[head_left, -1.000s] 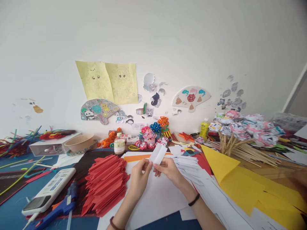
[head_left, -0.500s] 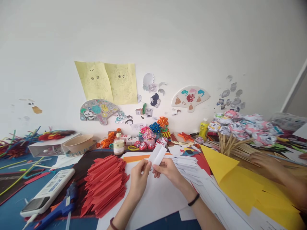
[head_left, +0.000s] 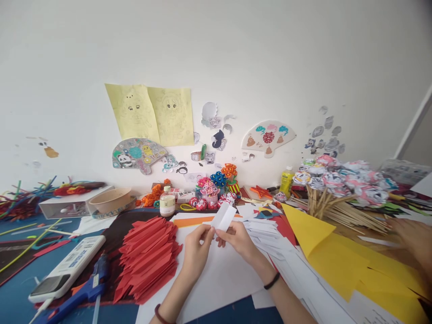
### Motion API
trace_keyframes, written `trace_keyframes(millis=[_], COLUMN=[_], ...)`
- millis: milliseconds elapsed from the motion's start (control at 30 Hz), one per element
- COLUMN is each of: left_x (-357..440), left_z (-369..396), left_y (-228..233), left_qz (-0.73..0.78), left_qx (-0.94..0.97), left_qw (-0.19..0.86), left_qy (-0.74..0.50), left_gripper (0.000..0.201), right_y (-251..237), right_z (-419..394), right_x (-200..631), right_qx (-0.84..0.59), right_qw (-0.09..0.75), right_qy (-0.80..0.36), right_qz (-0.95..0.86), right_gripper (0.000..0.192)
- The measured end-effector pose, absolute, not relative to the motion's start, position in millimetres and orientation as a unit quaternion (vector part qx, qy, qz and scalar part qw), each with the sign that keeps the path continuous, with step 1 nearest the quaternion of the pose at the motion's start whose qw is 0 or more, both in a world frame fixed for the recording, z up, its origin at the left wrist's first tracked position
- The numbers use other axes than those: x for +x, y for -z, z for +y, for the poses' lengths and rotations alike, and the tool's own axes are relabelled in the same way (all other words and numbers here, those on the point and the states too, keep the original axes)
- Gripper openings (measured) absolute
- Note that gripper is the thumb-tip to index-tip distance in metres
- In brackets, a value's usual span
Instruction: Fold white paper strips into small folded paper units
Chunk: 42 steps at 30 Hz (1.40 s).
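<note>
While both hands are pinching its lower end, the small folded white paper strip [head_left: 224, 217] is sticking up just above the fingertips. The left hand [head_left: 197, 249] and right hand [head_left: 238, 238] are closing narrowly on it. It looks light, limp and easily creased, best held near the fold. Left of the left hand a stack of folded red paper pieces [head_left: 148, 258] is lying. Another person's hand [head_left: 413, 236] is blurring at the far right, cut off.

Your view is bright and evenly lit, shadows soft; edges bow with wide-angle distortion, and the far right blurs.
</note>
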<state>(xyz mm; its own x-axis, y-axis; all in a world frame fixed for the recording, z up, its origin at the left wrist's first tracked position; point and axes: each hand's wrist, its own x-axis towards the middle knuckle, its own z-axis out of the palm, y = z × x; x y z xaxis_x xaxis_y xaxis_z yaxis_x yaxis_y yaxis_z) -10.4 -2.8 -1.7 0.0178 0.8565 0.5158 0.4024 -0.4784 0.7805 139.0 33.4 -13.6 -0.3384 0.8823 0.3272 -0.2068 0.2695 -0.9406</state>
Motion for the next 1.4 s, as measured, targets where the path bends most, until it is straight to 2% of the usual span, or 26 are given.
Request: trace_keyframes(millis=[267, 500, 700, 867, 1400], left_x=[-13, -14, -14, -16, -8], left_z=[-4, 0, 0, 0, -4], left_y=[-5, -2, -2, -1, 1], left_qz=[0.462, 0.447, 0.453, 0.457, 0.447], left_qx=[0.652, 0.638, 0.659, 0.665, 0.7], left_qw=[0.225, 0.287, 0.286, 0.259, 0.259], left_qy=[-0.557, -0.558, -0.528, -0.531, -0.492], left_gripper=[0.028, 0.028, 0.034, 0.032, 0.027], right_y=[7, 7, 9, 10, 2], right_z=[28, 28, 29, 30, 30], right_x=[142, 144, 145, 145, 145], right_qx=[-0.273, -0.279, -0.282, -0.283, -0.31], right_qw=[0.487, 0.476, 0.492, 0.47, 0.56], right_qy=[-0.533, -0.542, -0.533, -0.54, -0.513], right_qz=[-0.636, -0.634, -0.628, -0.638, -0.572], right_gripper=[0.03, 0.028, 0.025, 0.025, 0.02])
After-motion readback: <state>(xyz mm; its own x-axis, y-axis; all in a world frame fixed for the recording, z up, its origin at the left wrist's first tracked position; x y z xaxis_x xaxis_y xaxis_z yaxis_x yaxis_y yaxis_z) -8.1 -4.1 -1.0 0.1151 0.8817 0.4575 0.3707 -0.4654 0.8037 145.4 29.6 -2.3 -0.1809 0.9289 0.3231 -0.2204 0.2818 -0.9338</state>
